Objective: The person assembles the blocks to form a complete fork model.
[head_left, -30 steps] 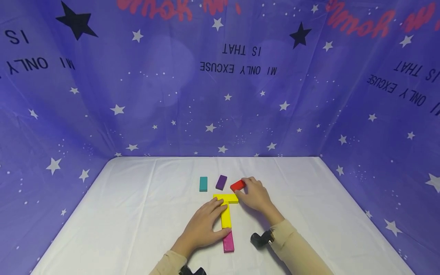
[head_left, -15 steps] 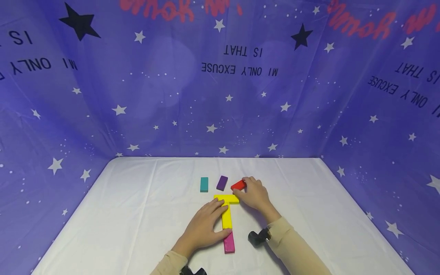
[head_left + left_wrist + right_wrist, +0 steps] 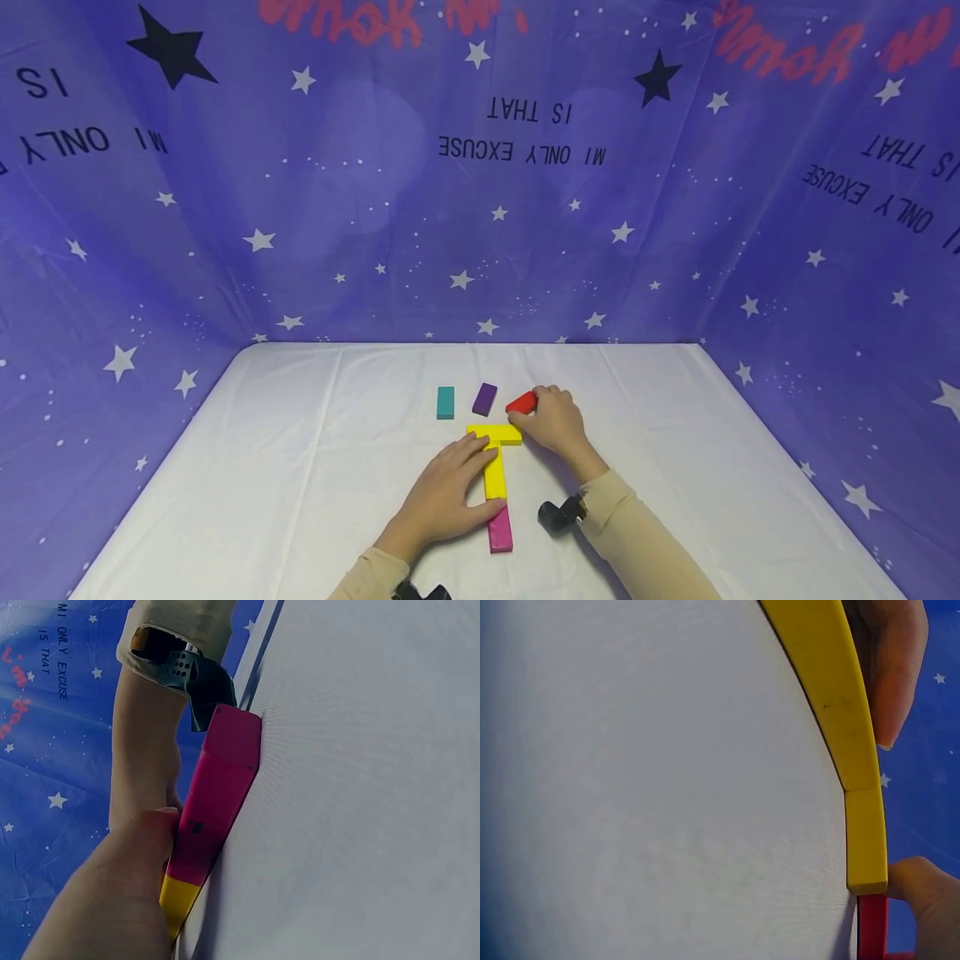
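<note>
My left hand point(image 3: 442, 492) lies with fairly straight fingers across a lengthwise yellow block point(image 3: 495, 479), fingertips reaching a crosswise yellow block point(image 3: 504, 433). Its thumb rests where the lengthwise block meets a magenta block point(image 3: 500, 533). Together these three blocks form a T shape. In the left wrist view the thumb sits against the top of the magenta block point(image 3: 214, 802). Just beyond the T's right end, my right hand point(image 3: 557, 421) pinches a red block point(image 3: 520, 403) between thumb and fingers. The right wrist view shows part of the red block point(image 3: 871, 926) past the yellow block's end point(image 3: 866, 840).
A purple block point(image 3: 484, 399) lies slightly slanted left of the red one, and a teal block point(image 3: 446, 402) stands further left. White cloth point(image 3: 337, 467) covers the table. Behind and at both sides hangs a purple star-printed curtain point(image 3: 420, 250).
The red block has shifted very slightly to the right and turned a little in my right hand. My right wrist has swung slightly left. The left hand stays in place.
</note>
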`<control>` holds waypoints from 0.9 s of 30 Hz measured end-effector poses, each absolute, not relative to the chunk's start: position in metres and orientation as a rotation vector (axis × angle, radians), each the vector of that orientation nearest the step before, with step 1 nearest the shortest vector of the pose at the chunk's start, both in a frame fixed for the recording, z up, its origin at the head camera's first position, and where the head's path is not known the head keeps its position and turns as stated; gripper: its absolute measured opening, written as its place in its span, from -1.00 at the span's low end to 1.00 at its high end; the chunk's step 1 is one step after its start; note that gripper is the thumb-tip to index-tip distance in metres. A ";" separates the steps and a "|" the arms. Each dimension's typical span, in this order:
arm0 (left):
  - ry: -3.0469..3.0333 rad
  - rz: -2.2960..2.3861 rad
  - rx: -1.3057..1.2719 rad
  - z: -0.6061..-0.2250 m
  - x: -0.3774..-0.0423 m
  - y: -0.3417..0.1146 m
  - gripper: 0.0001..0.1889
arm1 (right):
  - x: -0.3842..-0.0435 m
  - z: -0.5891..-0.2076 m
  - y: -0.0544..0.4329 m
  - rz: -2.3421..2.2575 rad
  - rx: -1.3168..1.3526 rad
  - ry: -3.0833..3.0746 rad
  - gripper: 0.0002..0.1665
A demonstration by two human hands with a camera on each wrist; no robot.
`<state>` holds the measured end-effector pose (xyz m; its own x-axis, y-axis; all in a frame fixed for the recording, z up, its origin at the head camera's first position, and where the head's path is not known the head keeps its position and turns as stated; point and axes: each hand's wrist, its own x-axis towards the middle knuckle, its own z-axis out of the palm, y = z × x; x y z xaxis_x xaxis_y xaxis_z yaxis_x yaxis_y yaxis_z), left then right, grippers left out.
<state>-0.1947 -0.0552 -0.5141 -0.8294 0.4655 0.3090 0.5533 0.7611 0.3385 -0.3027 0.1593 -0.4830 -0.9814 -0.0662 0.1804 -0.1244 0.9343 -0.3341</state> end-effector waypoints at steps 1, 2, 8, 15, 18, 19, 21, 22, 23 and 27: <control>-2.744 -0.624 -0.808 -0.514 -0.195 -0.055 -0.26 | -0.303 -0.483 0.159 0.512 0.148 -2.923 -0.24; -2.741 -0.625 -0.808 -0.514 -0.195 -0.056 -0.26 | -0.303 -0.483 0.160 0.503 0.150 -2.921 -0.25; -2.780 -0.644 -0.796 -0.514 -0.195 -0.055 -0.25 | -0.304 -0.487 0.162 0.527 0.165 -2.894 -0.29; -2.787 -0.645 -0.794 -0.515 -0.195 -0.055 -0.25 | -0.304 -0.489 0.169 0.600 0.200 -2.853 -0.28; -2.783 -0.644 -0.793 -0.515 -0.195 -0.056 -0.24 | -0.304 -0.490 0.171 0.629 0.234 -2.840 -0.26; -2.783 -0.643 -0.793 -0.515 -0.195 -0.056 -0.25 | -0.303 -0.490 0.172 0.636 0.242 -2.837 -0.25; -2.785 -0.643 -0.791 -0.515 -0.195 -0.055 -0.25 | -0.302 -0.489 0.174 0.639 0.259 -2.837 -0.26; -2.787 -0.642 -0.790 -0.515 -0.195 -0.055 -0.25 | -0.301 -0.489 0.174 0.640 0.265 -2.836 -0.27; -2.791 -0.641 -0.789 -0.515 -0.195 -0.055 -0.25 | -0.301 -0.489 0.175 0.642 0.272 -2.835 -0.29; -2.804 -0.636 -0.787 -0.514 -0.196 -0.055 -0.24 | -0.299 -0.490 0.179 0.644 0.297 -2.820 -0.34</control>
<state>-0.1958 -0.0549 -0.5144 -0.8484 0.4596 0.2626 0.5279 0.7707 0.3568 -0.2992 0.1788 -0.4902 -0.9522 -0.1441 0.2694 -0.2467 0.8828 -0.3998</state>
